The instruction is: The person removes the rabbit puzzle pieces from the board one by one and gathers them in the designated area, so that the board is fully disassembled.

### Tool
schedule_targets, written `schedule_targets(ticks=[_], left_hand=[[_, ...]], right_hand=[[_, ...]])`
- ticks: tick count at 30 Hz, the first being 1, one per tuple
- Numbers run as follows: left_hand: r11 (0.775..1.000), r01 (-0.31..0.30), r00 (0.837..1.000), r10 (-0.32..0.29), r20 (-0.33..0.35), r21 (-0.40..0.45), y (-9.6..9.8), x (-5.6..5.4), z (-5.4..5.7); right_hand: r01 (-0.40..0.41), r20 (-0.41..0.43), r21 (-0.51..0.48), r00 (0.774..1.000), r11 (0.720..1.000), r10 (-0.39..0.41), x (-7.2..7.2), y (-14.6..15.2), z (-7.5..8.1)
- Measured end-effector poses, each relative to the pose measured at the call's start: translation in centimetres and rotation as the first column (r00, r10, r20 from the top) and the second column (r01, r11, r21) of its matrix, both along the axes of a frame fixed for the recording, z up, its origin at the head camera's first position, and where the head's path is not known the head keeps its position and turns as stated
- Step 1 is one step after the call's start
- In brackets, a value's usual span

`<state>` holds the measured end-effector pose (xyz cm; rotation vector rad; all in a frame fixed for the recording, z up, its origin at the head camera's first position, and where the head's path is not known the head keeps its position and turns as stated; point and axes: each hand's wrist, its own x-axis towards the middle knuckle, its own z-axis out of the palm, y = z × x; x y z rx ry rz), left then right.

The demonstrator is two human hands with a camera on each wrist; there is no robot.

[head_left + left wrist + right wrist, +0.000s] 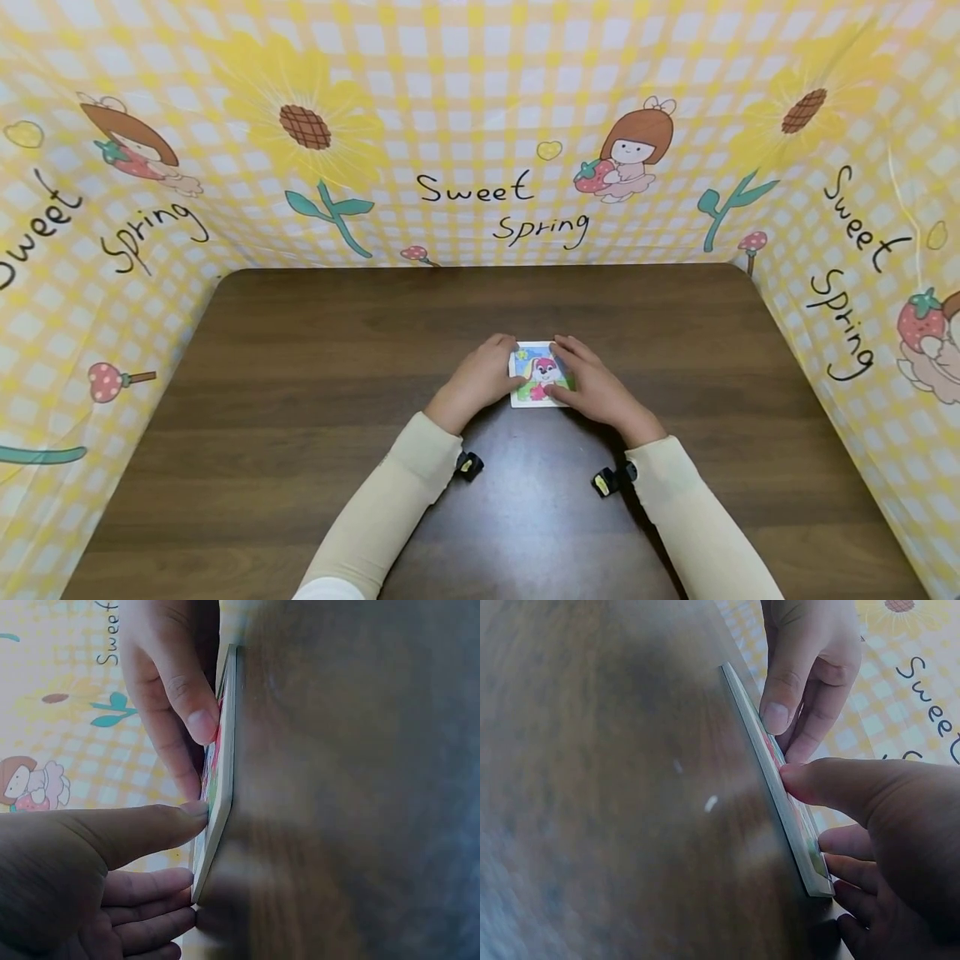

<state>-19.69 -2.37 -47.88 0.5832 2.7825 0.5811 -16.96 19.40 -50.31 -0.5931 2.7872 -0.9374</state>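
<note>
A small square picture board (542, 368) with a white border lies on the brown table. Its print shows a pink-and-white long-eared cartoon animal on blue and green. From the left side, my left hand (480, 377) holds it, thumb on the printed face and fingers along the side edge. My right hand (600, 388) has the opposite side in the same way, its thumb over the lower right of the picture. In the left wrist view, the board's pale edge (225, 780) shows side-on between both hands. The right wrist view shows the edge (769, 776) close over the tabletop.
The dark wood-grain table (300, 350) spreads around the hands. A yellow checked cloth (465, 100) printed with flowers and "Sweet Spring" stands as walls at the back and both sides. Each wrist wears a black strap camera (469, 467).
</note>
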Motion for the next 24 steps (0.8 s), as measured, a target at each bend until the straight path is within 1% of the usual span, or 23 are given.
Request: schedule_targets(ticks=[6, 11, 15, 24], left_hand=[[1.000, 0.007, 1.000, -0.007, -0.005, -0.015, 0.18, 0.02, 0.04], [0.998, 0.008, 1.000, -0.009, -0.021, -0.059, 0.27, -0.11, 0.00], [0.996, -0.001, 1.000, 0.000, -0.012, -0.084, 0.31, -0.28, 0.04], [0.999, -0.020, 0.999, 0.022, 0.033, -0.044, 0.19, -0.47, -0.11]], right_hand=[[0.005, -0.004, 0.017, 1.000, 1.000, -0.005, 0.05, 0.06, -0.04], [0.005, -0.001, 0.010, 1.000, 1.000, -0.005, 0.12, 0.02, 0.09], [0.003, -0.002, 0.006, 1.000, 1.000, -0.003, 0.08, -0.03, 0.21], [-0.005, -0.009, 0.014, 1.000, 1.000, 0.005, -0.10, -0.06, 0.09]])
